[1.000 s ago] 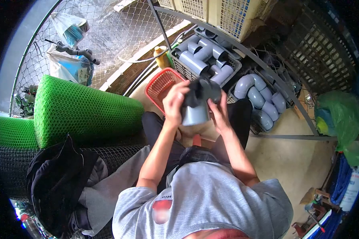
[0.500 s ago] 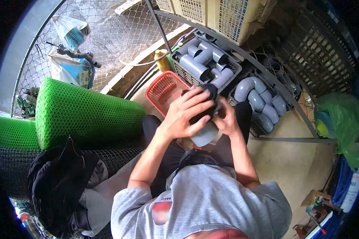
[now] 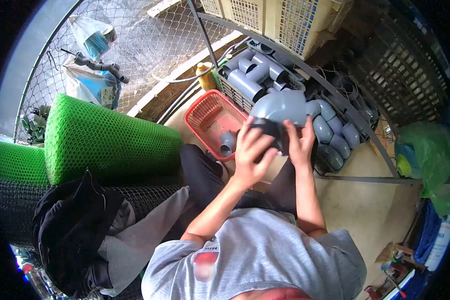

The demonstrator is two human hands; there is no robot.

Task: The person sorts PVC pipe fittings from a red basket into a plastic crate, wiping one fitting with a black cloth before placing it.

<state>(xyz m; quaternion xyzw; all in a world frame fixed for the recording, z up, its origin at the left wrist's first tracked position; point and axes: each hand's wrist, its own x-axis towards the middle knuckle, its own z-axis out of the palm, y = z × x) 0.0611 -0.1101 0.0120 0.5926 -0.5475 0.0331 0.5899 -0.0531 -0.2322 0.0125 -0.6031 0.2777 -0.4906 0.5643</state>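
A large grey plastic pipe elbow is held in front of my lap, its curved side pointing away from me. At its near end is a black, cloth-like piece, blurred by motion. My left hand grips this black piece with curled, smeared fingers. On the other side, my right hand has its fingers and thumb closed on the near end of the elbow. Just beyond my left hand, a red plastic basket holds a small grey pipe fitting.
Crates of grey pipe fittings and grey elbows stand ahead. Green mesh rolls and a dark jacket lie at left. A metal frame bar crosses at right. A yellow bottle stands behind the basket.
Both hands have moved forward, away from my body. The elbow has turned so its bend now faces away from me, and the small fitting in the red basket has come into view.
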